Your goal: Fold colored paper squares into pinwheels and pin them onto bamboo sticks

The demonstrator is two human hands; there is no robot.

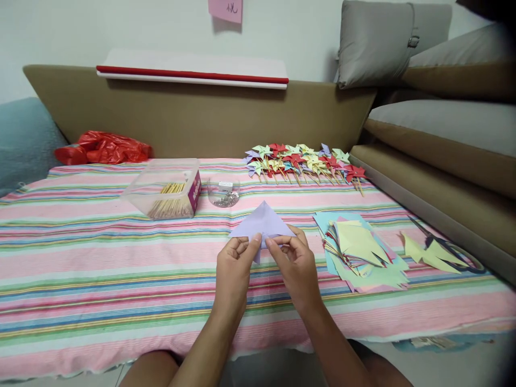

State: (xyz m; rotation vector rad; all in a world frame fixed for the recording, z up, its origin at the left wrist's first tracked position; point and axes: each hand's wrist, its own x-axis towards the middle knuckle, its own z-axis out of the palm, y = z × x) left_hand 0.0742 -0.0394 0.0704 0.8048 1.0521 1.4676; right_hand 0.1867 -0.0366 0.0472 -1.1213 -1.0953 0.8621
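Both hands hold one sheet of light purple paper [264, 219] above the striped cloth, its top corner pointing away from me. My left hand [238, 258] pinches its lower left part between thumb and fingers. Opposite it, my right hand [296, 258] grips the lower right part, the two thumbs nearly meeting at the paper's middle. A small flap of the sheet hangs below the left thumb. Under the thumbs, the exact folds are hidden. To the right lies a stack of cut coloured paper [358, 244], pale yellow on top.
Scissors [463, 255] rest by yellow paper pieces [431, 253] at the right. Finished paper pinwheels [298, 161] on sticks lie at the back. A clear plastic box [137, 188] of wooden sticks, a small round container [224, 198] of metal bits and a red plastic bag [108, 148] are farther left.
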